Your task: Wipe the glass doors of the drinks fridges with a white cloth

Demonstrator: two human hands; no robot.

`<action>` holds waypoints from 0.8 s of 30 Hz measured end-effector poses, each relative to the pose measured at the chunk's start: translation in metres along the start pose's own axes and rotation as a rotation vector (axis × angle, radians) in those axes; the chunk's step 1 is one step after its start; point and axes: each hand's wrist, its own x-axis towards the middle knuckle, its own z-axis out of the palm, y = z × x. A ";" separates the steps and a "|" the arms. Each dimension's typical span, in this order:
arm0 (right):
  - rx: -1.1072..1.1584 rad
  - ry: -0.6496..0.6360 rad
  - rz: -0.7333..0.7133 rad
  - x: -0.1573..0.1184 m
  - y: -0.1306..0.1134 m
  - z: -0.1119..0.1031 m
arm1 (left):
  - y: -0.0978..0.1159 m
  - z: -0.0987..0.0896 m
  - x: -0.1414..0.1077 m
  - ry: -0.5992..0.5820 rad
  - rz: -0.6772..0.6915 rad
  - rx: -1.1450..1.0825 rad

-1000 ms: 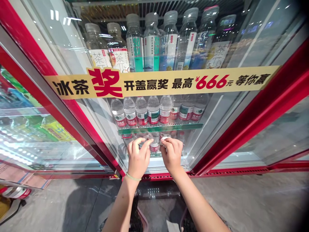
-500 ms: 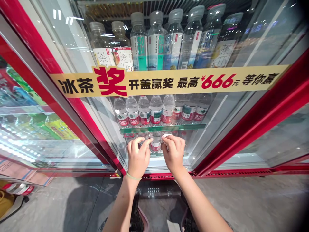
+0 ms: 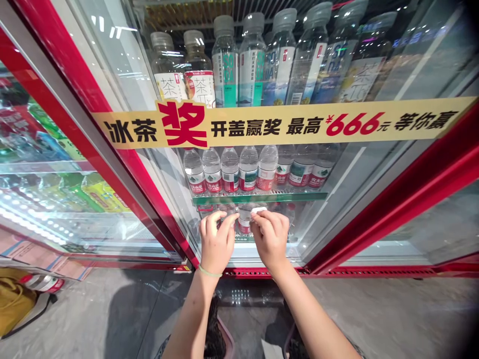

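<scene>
Both hands are raised in front of a glass cooler door, below its yellow banner (image 3: 247,127). My left hand (image 3: 217,239) has its fingers curved and apart, with nothing visible between them. To its right, my right hand (image 3: 270,237) is closed in a pinch on a small white object (image 3: 258,210), whose shape is mostly hidden by the fingers. Behind the glass, just above the hands, runs a green shelf edge (image 3: 260,198) with red-labelled water bottles (image 3: 248,169) standing on it. More bottles show partly between the hands on the lower shelf.
Soda bottles (image 3: 252,65) line the upper shelf. Red door frames (image 3: 377,194) slant on both sides. At the left stand another drinks cooler (image 3: 41,167) and a mustard bag (image 3: 15,299) beside a bottle (image 3: 43,282) on the floor.
The cooler, banner and bag have shifted slightly to the right in view. Both hands keep nearly the same pose and place.
</scene>
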 end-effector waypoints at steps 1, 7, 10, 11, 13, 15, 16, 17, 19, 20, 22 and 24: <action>-0.006 0.017 0.014 0.000 0.000 0.000 | 0.000 -0.001 0.001 0.002 -0.005 0.001; 0.009 -0.010 -0.012 0.002 -0.001 -0.002 | 0.004 -0.005 0.006 0.043 -0.061 -0.001; -0.014 0.046 0.017 0.002 -0.002 -0.002 | 0.004 -0.004 0.006 0.041 -0.057 -0.008; -0.011 0.034 -0.003 0.001 -0.003 -0.001 | 0.003 -0.004 0.006 0.039 -0.057 -0.009; 0.019 -0.039 -0.060 -0.001 -0.006 0.002 | 0.002 -0.004 0.005 0.037 -0.059 -0.008; 0.043 -0.076 -0.073 -0.002 -0.008 0.005 | 0.001 -0.004 0.005 0.037 -0.059 -0.008; 0.040 -0.059 -0.056 -0.003 -0.009 0.007 | 0.000 -0.005 0.006 0.037 -0.059 -0.009; 0.028 -0.023 -0.033 -0.003 -0.009 0.008 | 0.000 -0.005 0.006 0.037 -0.060 -0.009; 0.000 0.034 -0.007 -0.004 -0.010 0.010 | -0.002 -0.006 0.005 0.037 -0.063 -0.008; -0.003 0.029 -0.016 -0.005 -0.011 0.011 | -0.003 -0.007 0.005 0.035 -0.063 -0.007; 0.017 -0.039 -0.069 -0.005 -0.012 0.013 | -0.007 -0.008 0.004 0.031 -0.060 -0.003; 0.032 -0.085 -0.091 -0.003 -0.011 0.012 | -0.011 -0.009 0.002 0.028 -0.062 0.002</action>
